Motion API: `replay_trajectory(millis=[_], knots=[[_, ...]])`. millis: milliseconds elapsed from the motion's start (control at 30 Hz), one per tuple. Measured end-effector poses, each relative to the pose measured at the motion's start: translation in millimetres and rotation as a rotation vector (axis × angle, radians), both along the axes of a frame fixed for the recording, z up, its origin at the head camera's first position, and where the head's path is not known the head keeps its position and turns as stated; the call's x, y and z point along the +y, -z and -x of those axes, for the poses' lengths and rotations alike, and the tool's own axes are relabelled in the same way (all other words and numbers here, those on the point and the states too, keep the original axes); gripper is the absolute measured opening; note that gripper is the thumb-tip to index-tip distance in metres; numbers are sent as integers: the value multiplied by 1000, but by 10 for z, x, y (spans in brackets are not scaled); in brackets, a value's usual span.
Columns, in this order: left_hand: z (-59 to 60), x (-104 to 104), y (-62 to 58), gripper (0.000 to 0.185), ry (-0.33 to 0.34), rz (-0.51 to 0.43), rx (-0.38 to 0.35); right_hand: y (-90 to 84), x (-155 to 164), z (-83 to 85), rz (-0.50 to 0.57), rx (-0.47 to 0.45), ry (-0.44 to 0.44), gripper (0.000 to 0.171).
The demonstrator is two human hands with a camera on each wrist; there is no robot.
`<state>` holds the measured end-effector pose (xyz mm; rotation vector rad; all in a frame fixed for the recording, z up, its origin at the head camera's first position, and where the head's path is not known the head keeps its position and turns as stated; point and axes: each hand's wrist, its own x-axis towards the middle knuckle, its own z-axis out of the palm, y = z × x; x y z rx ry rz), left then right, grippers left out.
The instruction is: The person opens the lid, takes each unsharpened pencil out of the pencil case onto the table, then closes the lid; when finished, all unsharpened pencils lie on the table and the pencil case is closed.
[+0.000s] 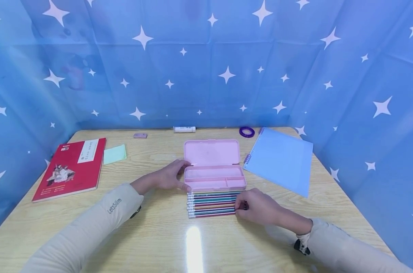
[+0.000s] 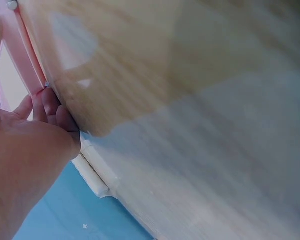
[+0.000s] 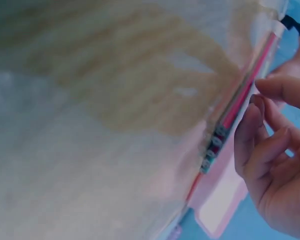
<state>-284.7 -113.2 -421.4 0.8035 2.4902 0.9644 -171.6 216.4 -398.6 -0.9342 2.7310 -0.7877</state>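
Note:
A pink pencil case (image 1: 214, 185) lies with its lid (image 1: 211, 152) swung back and its compartments bare. Along its left side sits my left hand (image 1: 170, 175), thumb at the near corner and fingers by the hinge; the left wrist view shows those fingers bent against the case edge. Just in front of the case lies a row of colored pencils (image 1: 211, 204), silvery ends to the left. My right hand (image 1: 259, 206) holds the pencils at their right ends, thumb and forefinger bent around them. In the right wrist view the pencil ends (image 3: 215, 142) show beside its curled fingers.
A red book (image 1: 73, 170) and green sticky notes (image 1: 115, 154) lie at left. Along the back are an eraser (image 1: 140, 135), a white tube (image 1: 184, 129) and a purple tape ring (image 1: 247, 132). A spiral-bound blue notebook (image 1: 281, 159) lies at right. A starry blue cloth surrounds the table.

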Motion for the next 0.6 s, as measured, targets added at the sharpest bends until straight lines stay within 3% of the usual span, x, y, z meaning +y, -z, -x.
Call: replay_trajectory(millis=[300, 600], knots=[[3, -10, -10, 100, -8, -9, -9, -137, 113, 283, 83, -59, 35, 8], [-1, -8, 10, 100, -7, -16, -24, -146, 252, 635, 109, -105, 119, 35]])
